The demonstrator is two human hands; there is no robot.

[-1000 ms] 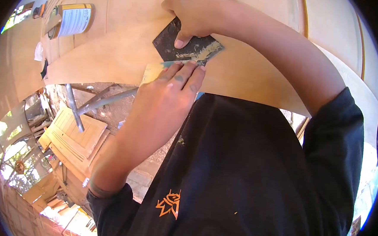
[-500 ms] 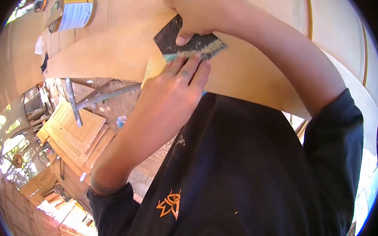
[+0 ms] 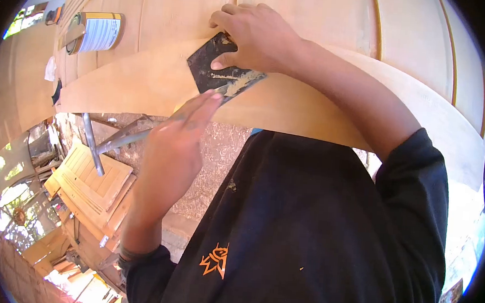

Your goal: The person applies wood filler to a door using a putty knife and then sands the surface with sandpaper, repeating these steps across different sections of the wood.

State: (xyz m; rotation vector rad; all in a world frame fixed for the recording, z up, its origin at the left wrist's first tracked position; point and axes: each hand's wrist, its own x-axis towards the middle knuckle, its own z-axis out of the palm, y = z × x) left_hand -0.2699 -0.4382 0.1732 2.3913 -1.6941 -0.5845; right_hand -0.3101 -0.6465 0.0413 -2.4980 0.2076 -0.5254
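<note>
My right hand (image 3: 255,38) grips a dark, flat, angular plate (image 3: 203,60), its thumb lying across the top face. Tan putty (image 3: 238,84) is smeared along the plate's near right side. My left hand (image 3: 179,142) is closed, with its fingertips at the plate's near edge. A small greyish scraper (image 3: 222,89) shows at those fingertips, against the putty; the rest of it is hidden by the fingers. Under both hands lies a smooth, pale wooden panel (image 3: 301,105).
A labelled can (image 3: 101,32) stands at the panel's far left. Beyond are grooved wooden boards (image 3: 317,17). Below the panel edge, metal legs (image 3: 92,142) show above the ground. Stacked door panels (image 3: 94,176) lie lower left.
My left hand has drawn back left and down across the plate, uncovering more putty. The plate has shifted slightly left and down and turned, with my right hand still on it.
</note>
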